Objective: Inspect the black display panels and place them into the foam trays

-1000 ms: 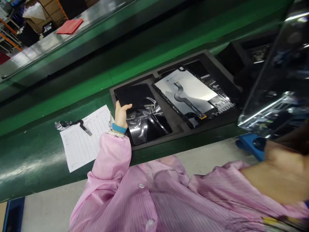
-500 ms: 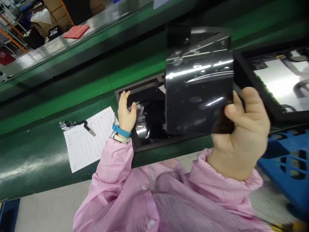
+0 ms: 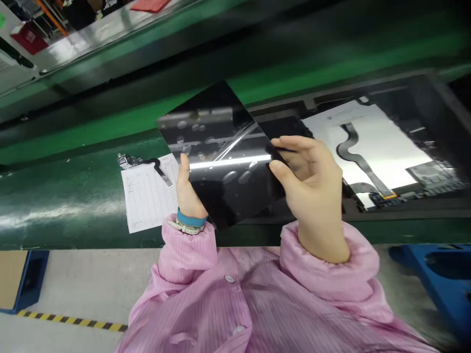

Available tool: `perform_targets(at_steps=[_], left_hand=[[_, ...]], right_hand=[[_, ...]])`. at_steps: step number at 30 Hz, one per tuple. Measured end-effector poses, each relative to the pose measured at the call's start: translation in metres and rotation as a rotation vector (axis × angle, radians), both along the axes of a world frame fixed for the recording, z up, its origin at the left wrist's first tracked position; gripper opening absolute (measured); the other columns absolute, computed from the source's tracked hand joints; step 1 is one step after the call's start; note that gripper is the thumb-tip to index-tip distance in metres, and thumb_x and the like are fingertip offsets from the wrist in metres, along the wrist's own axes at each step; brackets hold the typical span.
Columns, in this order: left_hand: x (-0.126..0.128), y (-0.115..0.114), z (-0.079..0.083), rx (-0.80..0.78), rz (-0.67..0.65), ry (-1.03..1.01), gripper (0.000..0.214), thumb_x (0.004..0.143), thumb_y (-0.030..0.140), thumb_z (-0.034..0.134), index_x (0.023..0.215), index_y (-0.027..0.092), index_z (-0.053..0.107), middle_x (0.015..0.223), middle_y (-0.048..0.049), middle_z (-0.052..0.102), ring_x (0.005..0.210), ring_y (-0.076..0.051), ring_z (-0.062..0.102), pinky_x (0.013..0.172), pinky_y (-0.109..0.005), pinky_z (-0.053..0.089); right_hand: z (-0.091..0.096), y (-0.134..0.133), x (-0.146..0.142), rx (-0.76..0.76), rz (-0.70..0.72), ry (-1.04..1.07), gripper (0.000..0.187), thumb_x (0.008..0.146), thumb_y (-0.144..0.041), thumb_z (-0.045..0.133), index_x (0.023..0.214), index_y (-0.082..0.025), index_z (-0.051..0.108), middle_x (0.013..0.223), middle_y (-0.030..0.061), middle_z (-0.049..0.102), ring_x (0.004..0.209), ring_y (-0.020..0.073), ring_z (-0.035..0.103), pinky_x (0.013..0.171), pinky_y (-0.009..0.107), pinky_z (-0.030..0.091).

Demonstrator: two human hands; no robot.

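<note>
A glossy black screen panel point(image 3: 228, 171) is tilted above the bench between my two hands, with light streaks and smudge-like marks on its face. My left hand point(image 3: 189, 196) grips its left edge, thumb in front and the other fingers hidden behind. At the right edge, my right hand point(image 3: 316, 191) pinches the panel between thumb and fingers. Beyond that hand lies an opened device with a silver plate point(image 3: 324, 135), a grey flex cable point(image 3: 353, 152) running across it. The device sits in a dark tray point(image 3: 375, 214), partly covered by the panel and my right hand.
Left of my hands, a printed table sheet point(image 3: 149, 201) lies on the green bench point(image 3: 55, 201). A small metal part with a black strip point(image 3: 156, 166) overlaps its top. A blue plastic pallet point(image 3: 419, 269) stands low at the right, below the bench edge.
The panel has moved left and down and turned. My left hand has left the tray and taken hold of its left edge. The view has shifted, showing more of the silver-plated device.
</note>
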State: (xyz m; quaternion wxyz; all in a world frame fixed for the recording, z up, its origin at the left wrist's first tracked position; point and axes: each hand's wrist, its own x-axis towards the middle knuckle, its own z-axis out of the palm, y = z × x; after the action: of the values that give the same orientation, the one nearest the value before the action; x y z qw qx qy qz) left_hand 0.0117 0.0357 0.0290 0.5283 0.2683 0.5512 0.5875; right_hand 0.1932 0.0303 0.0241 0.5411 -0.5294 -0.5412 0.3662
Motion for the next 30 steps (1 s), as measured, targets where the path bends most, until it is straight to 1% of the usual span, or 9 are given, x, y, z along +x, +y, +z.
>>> perform_targets(at_steps=[4,6,10,13,16,19,22,25,30], left_hand=[[-0.001,-0.001,-0.004,-0.058,0.104,0.028,0.059,0.096,0.065,0.028,0.103,0.025,0.071,0.121,-0.0023,0.074,0.145,-0.029,0.048,0.113,-0.046,0.053],[-0.001,-0.002,-0.007,-0.054,0.146,0.094,0.064,0.098,0.065,0.021,0.106,0.025,0.070,0.118,-0.0016,0.074,0.143,-0.028,0.051,0.116,-0.047,0.051],[-0.002,-0.001,-0.015,0.041,0.290,0.312,0.066,0.101,0.064,0.015,0.114,0.027,0.068,0.118,0.0027,0.072,0.147,-0.026,0.046,0.124,-0.048,0.040],[-0.004,0.001,-0.019,0.061,0.291,0.357,0.067,0.102,0.063,0.013,0.118,0.026,0.067,0.125,0.0032,0.069,0.151,-0.027,0.038,0.123,-0.047,0.041],[-0.007,0.006,-0.016,0.058,0.217,0.233,0.066,0.102,0.063,0.014,0.130,0.024,0.060,0.131,0.0006,0.067,0.151,-0.026,0.038,0.117,-0.043,0.049],[-0.011,0.009,-0.008,0.076,0.267,0.177,0.063,0.103,0.058,0.015,0.133,0.022,0.056,0.139,0.0003,0.063,0.156,-0.021,0.028,0.121,-0.038,0.045],[-0.016,0.011,0.002,0.052,0.086,0.077,0.073,0.099,0.065,0.010,0.120,0.021,0.064,0.138,-0.0023,0.065,0.158,-0.025,0.021,0.125,-0.045,0.040],[-0.020,0.012,0.012,0.027,-0.031,-0.030,0.072,0.097,0.066,0.013,0.113,0.019,0.065,0.132,-0.0068,0.068,0.154,-0.031,0.032,0.119,-0.049,0.046],[-0.020,0.011,0.021,0.060,0.076,-0.084,0.054,0.098,0.060,0.025,0.112,0.020,0.059,0.132,-0.0049,0.067,0.136,-0.028,0.058,0.114,-0.043,0.051]], right_hand=[[0.007,-0.019,-0.018,0.499,0.415,-0.658,0.040,0.098,-0.048,0.060,0.122,-0.016,0.058,0.140,0.0138,0.050,0.136,0.0336,0.045,0.114,0.059,0.043],[0.007,-0.029,-0.029,0.636,0.580,-0.745,0.035,0.099,-0.044,0.060,0.112,-0.011,0.059,0.131,0.0156,0.057,0.127,0.0330,0.053,0.109,0.056,0.050],[0.006,-0.033,-0.042,0.694,0.460,-0.736,0.009,0.095,-0.018,0.063,0.089,-0.013,0.059,0.110,0.0098,0.066,0.112,0.0245,0.062,0.094,0.041,0.060],[0.013,-0.019,-0.039,0.639,0.504,-0.774,0.015,0.101,-0.021,0.054,0.088,-0.016,0.060,0.102,0.0060,0.068,0.102,0.0211,0.065,0.081,0.036,0.061],[0.029,0.011,-0.032,0.449,0.517,-0.814,0.027,0.107,-0.035,0.046,0.089,-0.020,0.060,0.082,0.0009,0.066,0.072,0.0175,0.063,0.055,0.033,0.046],[0.049,0.043,-0.034,0.265,0.470,-0.703,0.020,0.104,-0.034,0.055,0.089,-0.021,0.057,0.073,-0.0037,0.062,0.065,0.0140,0.061,0.062,0.031,0.047],[0.066,0.065,-0.044,0.101,0.471,-0.566,0.017,0.102,-0.021,0.057,0.086,-0.021,0.054,0.071,-0.0070,0.059,0.063,0.0095,0.061,0.074,0.032,0.053],[0.071,0.077,-0.052,0.061,0.467,-0.534,0.017,0.101,-0.022,0.057,0.085,-0.024,0.054,0.068,-0.0064,0.056,0.054,0.0083,0.056,0.065,0.033,0.050],[0.060,0.087,-0.046,0.161,0.536,-0.441,0.025,0.103,-0.044,0.057,0.091,-0.023,0.060,0.073,-0.0012,0.057,0.057,0.0096,0.055,0.050,0.030,0.041]])
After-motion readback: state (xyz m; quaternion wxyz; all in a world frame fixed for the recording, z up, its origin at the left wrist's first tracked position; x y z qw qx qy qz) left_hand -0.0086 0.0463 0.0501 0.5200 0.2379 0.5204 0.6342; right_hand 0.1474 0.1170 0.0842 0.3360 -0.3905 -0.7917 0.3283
